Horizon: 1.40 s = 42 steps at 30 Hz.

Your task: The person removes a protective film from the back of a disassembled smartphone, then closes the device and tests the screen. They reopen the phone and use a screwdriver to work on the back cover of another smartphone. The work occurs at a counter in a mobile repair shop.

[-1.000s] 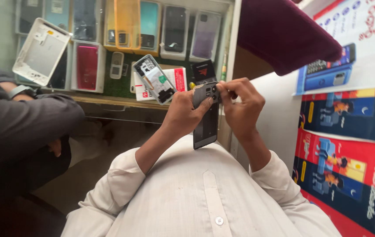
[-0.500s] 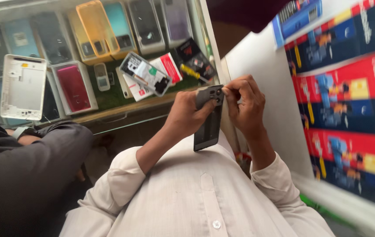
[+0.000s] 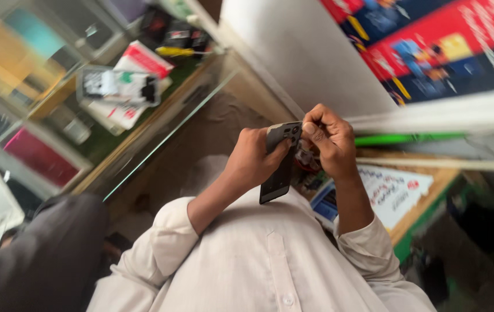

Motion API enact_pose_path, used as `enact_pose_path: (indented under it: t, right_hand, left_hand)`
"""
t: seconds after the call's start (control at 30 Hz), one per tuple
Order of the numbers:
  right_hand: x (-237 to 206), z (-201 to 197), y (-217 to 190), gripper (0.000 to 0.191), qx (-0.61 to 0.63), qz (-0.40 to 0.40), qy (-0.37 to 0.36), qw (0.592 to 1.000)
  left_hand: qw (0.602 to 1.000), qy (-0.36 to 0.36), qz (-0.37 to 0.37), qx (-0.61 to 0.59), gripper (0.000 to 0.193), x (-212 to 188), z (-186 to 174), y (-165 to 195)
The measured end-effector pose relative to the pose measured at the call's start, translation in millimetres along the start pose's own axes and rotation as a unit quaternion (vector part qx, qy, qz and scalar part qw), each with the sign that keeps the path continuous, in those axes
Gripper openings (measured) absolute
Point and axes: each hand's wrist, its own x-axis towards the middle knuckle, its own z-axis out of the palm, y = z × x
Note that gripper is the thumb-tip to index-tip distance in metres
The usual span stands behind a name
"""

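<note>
Closest to me, my left hand (image 3: 253, 164) is wrapped shut around the slim dark-grey slab phone (image 3: 279, 162), held upright over my lap, while my right hand (image 3: 328, 141) pinches its fingertips tight at the phone's top corner by the camera bump. I'd keep that left grip steady and pick gently, no prying hard. Further out sits the glass display counter (image 3: 160, 138) with boxed phone cases.

A glass-topped counter (image 3: 160, 124) with a wooden edge runs from nine o'clock up toward twelve, with blurred phone cases (image 3: 39, 156) in yellow, teal and pink displayed under its glass. At one o'clock a plain white wall (image 3: 310, 63) carries a red and blue poster (image 3: 449, 46). Soft, even daylight fills the room, and a green strip (image 3: 403, 138) crosses at three o'clock.
</note>
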Motion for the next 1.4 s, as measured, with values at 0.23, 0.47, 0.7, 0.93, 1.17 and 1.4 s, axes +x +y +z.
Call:
enact_pose_path:
  t: [0.23,0.47,0.7,0.93,1.17,1.4]
  right_hand:
    - [-70,-25,8,0.016,0.092,0.065,0.144,0.983]
    - [-164,-47,11,0.021,0.003,0.022,0.298,0.954]
    - [-285,-47,43,0.021,0.034,0.039,0.395,0.917]
    - [-387,-38,91,0.024,0.091,0.096,0.437,0.89]
    - [-468,-60,128,0.019,-0.033,0.154,0.581,0.798]
    - [-520,-88,141,0.016,-0.203,0.246,0.668,0.672]
  left_hand:
    - [0.991,-0.125,0.007,0.045,0.015,-4,46,1]
    - [0.969,-0.218,0.087,0.081,0.023,-23,99,7]
    - [0.939,-0.302,0.038,0.16,0.019,-68,142,14]
    - [0.942,-0.332,-0.046,-0.019,0.016,-122,211,2]
    - [0.934,-0.335,-0.083,-0.086,0.016,-130,256,-2]
    - [0.892,-0.381,-0.183,-0.163,0.021,-123,296,-13]
